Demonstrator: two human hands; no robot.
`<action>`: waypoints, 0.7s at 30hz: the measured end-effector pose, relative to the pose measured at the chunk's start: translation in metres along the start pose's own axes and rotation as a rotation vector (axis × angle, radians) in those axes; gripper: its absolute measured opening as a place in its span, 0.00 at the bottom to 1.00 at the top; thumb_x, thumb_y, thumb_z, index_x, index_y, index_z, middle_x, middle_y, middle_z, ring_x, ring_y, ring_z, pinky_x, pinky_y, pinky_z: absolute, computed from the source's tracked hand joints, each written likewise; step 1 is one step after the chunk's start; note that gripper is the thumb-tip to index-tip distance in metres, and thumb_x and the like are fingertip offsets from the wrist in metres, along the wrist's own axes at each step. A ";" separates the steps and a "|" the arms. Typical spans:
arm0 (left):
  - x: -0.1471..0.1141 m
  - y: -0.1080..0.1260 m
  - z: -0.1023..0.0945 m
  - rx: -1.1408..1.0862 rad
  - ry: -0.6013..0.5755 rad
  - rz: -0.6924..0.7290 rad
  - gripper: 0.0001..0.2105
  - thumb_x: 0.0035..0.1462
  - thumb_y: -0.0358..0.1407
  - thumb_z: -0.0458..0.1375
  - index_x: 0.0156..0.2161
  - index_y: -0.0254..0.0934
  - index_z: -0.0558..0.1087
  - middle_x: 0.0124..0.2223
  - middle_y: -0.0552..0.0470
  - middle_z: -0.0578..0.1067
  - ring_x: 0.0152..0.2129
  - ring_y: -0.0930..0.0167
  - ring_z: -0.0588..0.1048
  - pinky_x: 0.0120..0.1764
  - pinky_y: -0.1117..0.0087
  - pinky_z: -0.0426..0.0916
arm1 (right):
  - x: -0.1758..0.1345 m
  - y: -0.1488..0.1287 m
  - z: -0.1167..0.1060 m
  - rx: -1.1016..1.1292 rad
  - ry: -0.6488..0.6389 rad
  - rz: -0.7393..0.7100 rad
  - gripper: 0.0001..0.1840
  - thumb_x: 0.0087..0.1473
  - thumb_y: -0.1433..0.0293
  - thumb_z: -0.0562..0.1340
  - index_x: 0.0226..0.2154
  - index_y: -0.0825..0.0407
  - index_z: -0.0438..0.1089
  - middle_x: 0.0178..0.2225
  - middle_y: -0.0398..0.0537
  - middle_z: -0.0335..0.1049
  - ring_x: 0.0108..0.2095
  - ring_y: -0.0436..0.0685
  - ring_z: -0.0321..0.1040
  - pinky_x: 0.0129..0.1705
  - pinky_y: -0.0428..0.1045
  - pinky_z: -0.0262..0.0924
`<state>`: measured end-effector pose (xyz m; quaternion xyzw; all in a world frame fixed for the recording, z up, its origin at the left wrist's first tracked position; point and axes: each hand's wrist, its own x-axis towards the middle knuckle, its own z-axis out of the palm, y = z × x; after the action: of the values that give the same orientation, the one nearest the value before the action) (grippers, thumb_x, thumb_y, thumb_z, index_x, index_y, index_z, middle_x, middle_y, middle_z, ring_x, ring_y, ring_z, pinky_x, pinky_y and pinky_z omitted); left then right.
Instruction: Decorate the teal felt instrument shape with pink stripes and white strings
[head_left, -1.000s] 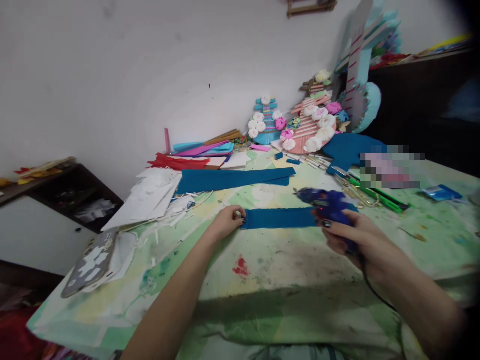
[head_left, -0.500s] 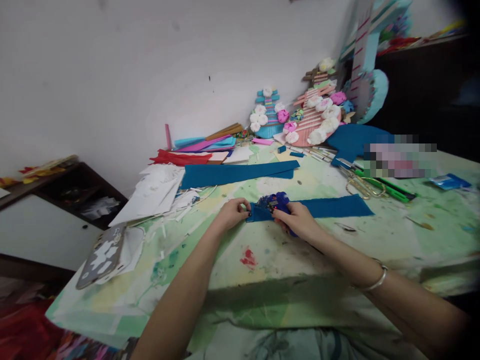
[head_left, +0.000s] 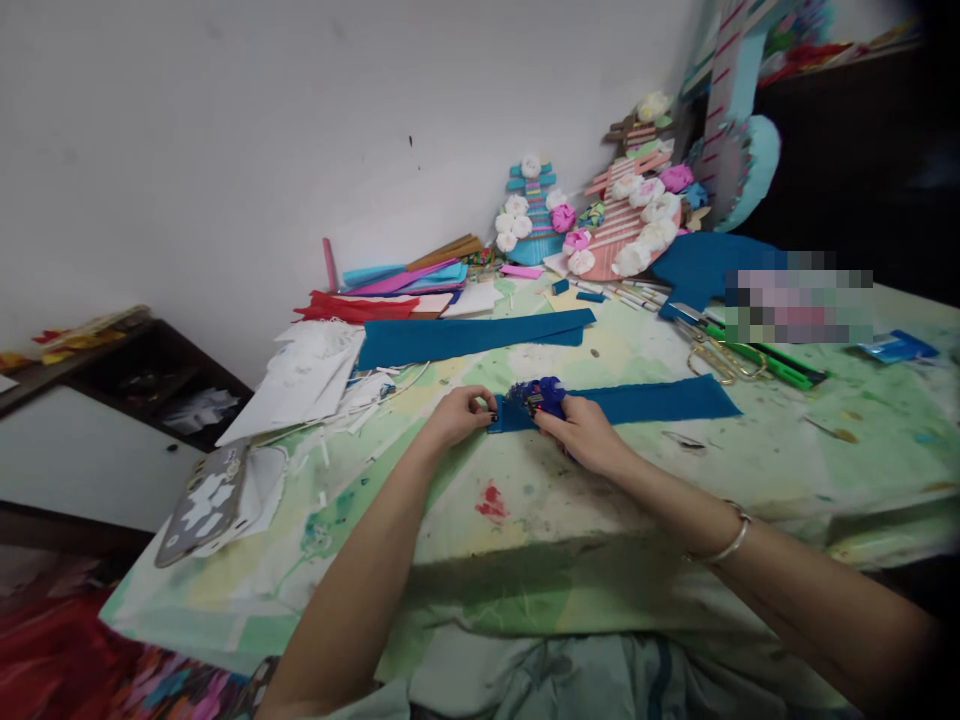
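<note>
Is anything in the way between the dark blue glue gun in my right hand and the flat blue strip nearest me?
Nothing visible stands between the glue gun and the blue strip below it; contact is unclear. Your left hand is close by, at the strip's left end.

Two hands (head_left: pixel 459 415) (head_left: pixel 591 437), one glue gun (head_left: pixel 551 396), one bracelet (head_left: pixel 739 538)

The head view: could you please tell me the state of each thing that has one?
Near blue strip: laid out, left hand at its left end.
Far blue strip: laid out, layers overlapping.
Glue gun: gripped by right hand, red light on.
Gold-handled scissors: lying down; open or shut, unclear.
Bracelet: worn.
Cabinet door: appears shut.
</note>
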<state>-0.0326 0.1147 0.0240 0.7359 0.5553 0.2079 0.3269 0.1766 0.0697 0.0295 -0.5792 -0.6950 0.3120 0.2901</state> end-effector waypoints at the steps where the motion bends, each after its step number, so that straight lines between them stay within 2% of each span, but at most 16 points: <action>1: 0.000 0.000 0.000 0.000 0.003 0.001 0.09 0.43 0.33 0.58 0.33 0.35 0.72 0.21 0.57 0.67 0.18 0.77 0.63 0.22 0.77 0.56 | 0.000 0.000 0.000 -0.007 -0.004 0.000 0.16 0.50 0.62 0.55 0.18 0.53 0.65 0.14 0.46 0.63 0.20 0.53 0.62 0.23 0.45 0.48; 13: 0.000 0.000 -0.001 0.002 0.013 -0.001 0.08 0.42 0.33 0.59 0.32 0.36 0.73 0.19 0.58 0.66 0.17 0.76 0.63 0.23 0.76 0.56 | -0.004 0.005 -0.001 -0.018 -0.033 -0.009 0.19 0.50 0.60 0.55 0.14 0.52 0.60 0.13 0.45 0.60 0.17 0.52 0.58 0.21 0.46 0.43; 21: -0.002 0.003 -0.002 -0.022 0.002 -0.003 0.08 0.43 0.33 0.58 0.32 0.35 0.73 0.19 0.59 0.65 0.17 0.77 0.62 0.22 0.76 0.54 | 0.000 0.002 -0.002 -0.004 -0.003 0.003 0.18 0.50 0.61 0.54 0.15 0.53 0.62 0.14 0.46 0.62 0.19 0.52 0.60 0.22 0.45 0.44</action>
<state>-0.0322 0.1132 0.0272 0.7313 0.5543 0.2143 0.3348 0.1797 0.0706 0.0293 -0.5804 -0.6952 0.3120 0.2872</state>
